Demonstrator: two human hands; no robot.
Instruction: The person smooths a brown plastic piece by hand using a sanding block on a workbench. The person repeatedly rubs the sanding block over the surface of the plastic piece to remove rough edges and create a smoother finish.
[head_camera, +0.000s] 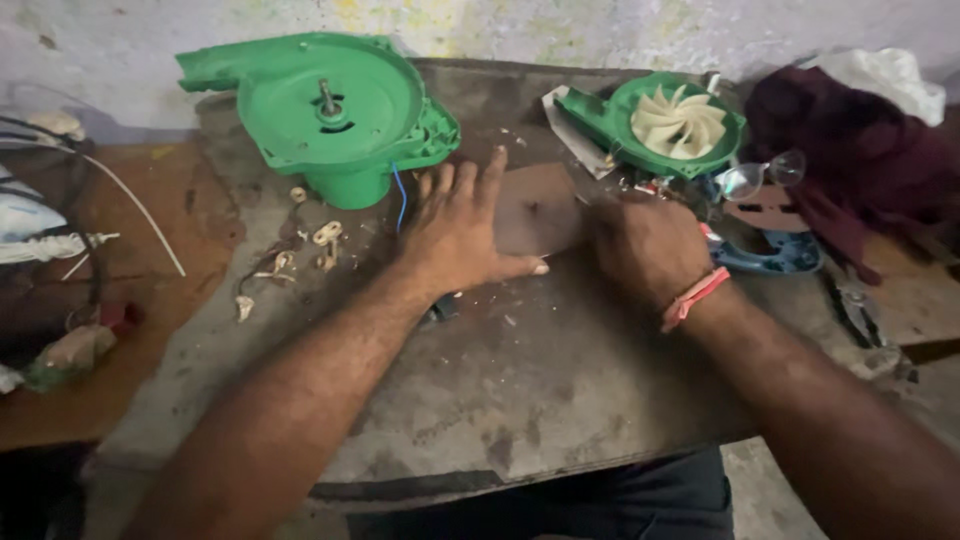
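My left hand (462, 228) lies flat on the worn workbench (520, 400), fingers spread, holding nothing. Just beyond its fingertips stands a green blower housing (330, 110) with a metal shaft pointing up and a blue wire hanging from it. My right hand (645, 245), with a pink band on the wrist, is curled with its fingers hidden; what it grips cannot be made out. It rests beside a brown flat plate (535, 208) and just below a second green housing half (655, 125) holding a cream fan impeller.
Small cream parts and wire scraps (300, 245) lie left of my left hand. Clear glasses (760, 175), a blue handle piece (780, 255), a dark red cloth (860, 160) and pliers (850, 305) sit at the right. Cables lie on the far left.
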